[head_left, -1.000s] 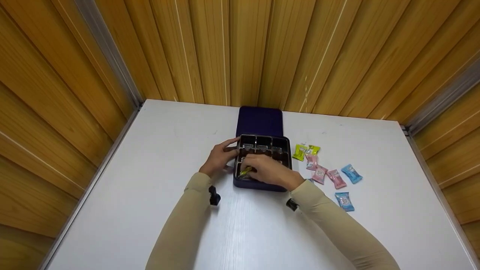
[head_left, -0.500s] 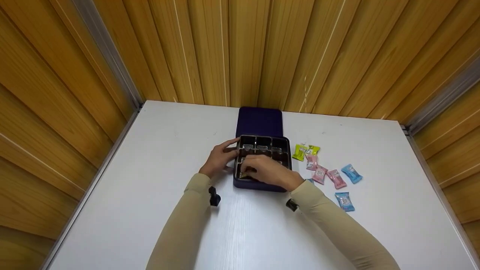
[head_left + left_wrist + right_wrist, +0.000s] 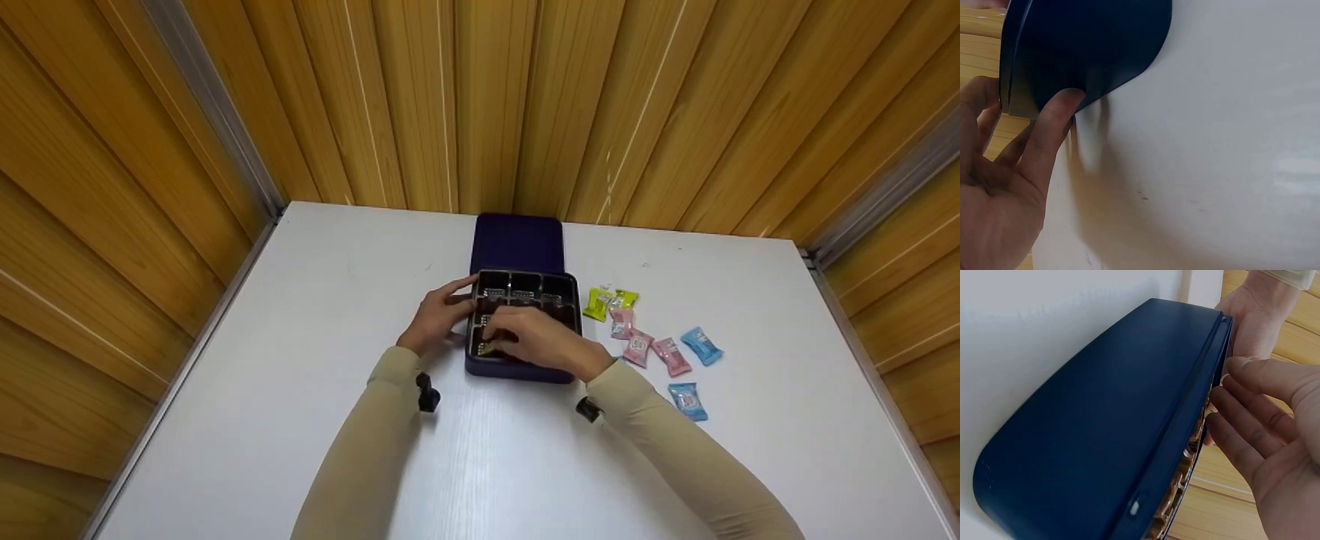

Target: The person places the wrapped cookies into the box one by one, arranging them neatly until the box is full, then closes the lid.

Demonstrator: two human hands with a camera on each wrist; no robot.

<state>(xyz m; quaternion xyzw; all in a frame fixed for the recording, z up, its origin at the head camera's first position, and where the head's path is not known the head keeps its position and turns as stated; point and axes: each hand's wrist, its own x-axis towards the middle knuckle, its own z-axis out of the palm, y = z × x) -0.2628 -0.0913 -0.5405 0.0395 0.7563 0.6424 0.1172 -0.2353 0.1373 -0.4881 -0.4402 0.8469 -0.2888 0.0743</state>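
A dark blue box (image 3: 517, 367) stands on the table with a black divided insert of small compartments. My left hand (image 3: 433, 321) grips its left side; in the left wrist view, the thumb (image 3: 1053, 121) presses the outer wall while the fingers bend at the edge. Over the box's near-left compartment, my right hand (image 3: 536, 336) reaches down with bent fingers, pinching a yellow-green wrapped candy (image 3: 487, 349), of which only a sliver shows. From the right wrist view, the right fingertips dip past the box rim (image 3: 1193, 416), which hides the candy.
Behind the box lies its dark blue lid (image 3: 517, 241). To the right are several wrapped candies: yellow-green candies (image 3: 598, 304), pink candies (image 3: 638, 347) and blue candies (image 3: 701, 346). A slatted wood-look wall (image 3: 495, 105) borders the white table (image 3: 360, 285).
The yellow-green candy has gone lower into the near-left compartment with my right hand. Since half a second ago that hand has shifted slightly. My left hand stays at the box.
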